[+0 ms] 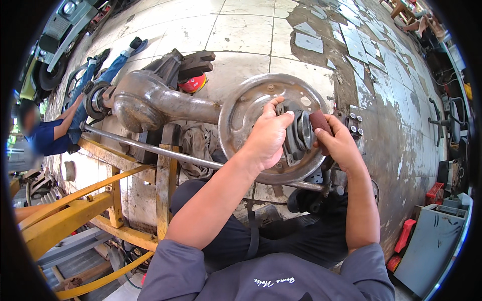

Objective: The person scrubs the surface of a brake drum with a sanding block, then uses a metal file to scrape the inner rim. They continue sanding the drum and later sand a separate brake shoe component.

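Observation:
In front of me stands a vehicle axle (196,106) with a round steel brake backing plate (238,93) on its near end. A metal hub (304,131) with a flange (290,143) projects from the plate's middle. My left hand (266,133) is closed on the flange's left edge, thumb and index finger near its top; the other fingers are partly hidden. My right hand (341,140) pinches a brown strip of sandpaper (318,123) against the right side of the hub. Part of the sandpaper is hidden behind the fingers.
A yellow metal frame (70,228) stands at left, with a long steel rod (150,147) above it. A co-worker (50,133) in blue handles the axle's far end. Broken tiles (309,42) lie at the back. A grey metal cabinet (432,246) is at right.

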`<act>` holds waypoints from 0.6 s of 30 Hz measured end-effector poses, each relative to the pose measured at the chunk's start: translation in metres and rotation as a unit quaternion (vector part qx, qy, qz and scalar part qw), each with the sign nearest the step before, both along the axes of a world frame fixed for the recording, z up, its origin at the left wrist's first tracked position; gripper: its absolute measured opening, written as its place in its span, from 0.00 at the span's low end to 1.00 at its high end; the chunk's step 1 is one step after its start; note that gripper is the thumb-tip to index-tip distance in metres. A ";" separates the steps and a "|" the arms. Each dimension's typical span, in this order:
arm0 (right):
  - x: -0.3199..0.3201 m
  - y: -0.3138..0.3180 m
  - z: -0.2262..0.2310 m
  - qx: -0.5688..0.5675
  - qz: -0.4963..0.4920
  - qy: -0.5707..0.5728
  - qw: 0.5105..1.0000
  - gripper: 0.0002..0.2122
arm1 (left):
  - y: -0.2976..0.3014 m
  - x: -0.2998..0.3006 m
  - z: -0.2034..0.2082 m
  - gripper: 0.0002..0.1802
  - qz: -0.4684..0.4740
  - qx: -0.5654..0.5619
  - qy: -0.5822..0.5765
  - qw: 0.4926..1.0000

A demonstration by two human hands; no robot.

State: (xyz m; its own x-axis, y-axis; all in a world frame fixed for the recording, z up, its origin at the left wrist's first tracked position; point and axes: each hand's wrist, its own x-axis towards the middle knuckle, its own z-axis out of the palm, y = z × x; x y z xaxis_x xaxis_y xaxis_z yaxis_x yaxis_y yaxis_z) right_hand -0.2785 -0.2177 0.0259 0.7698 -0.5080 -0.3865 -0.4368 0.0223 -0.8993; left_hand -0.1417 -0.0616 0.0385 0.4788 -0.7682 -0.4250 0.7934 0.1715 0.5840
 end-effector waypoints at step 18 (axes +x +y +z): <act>-0.017 0.003 0.023 -0.073 -0.048 -0.020 0.996 0.14 | -0.001 -0.006 0.017 0.37 -0.081 -0.021 -0.078 0.993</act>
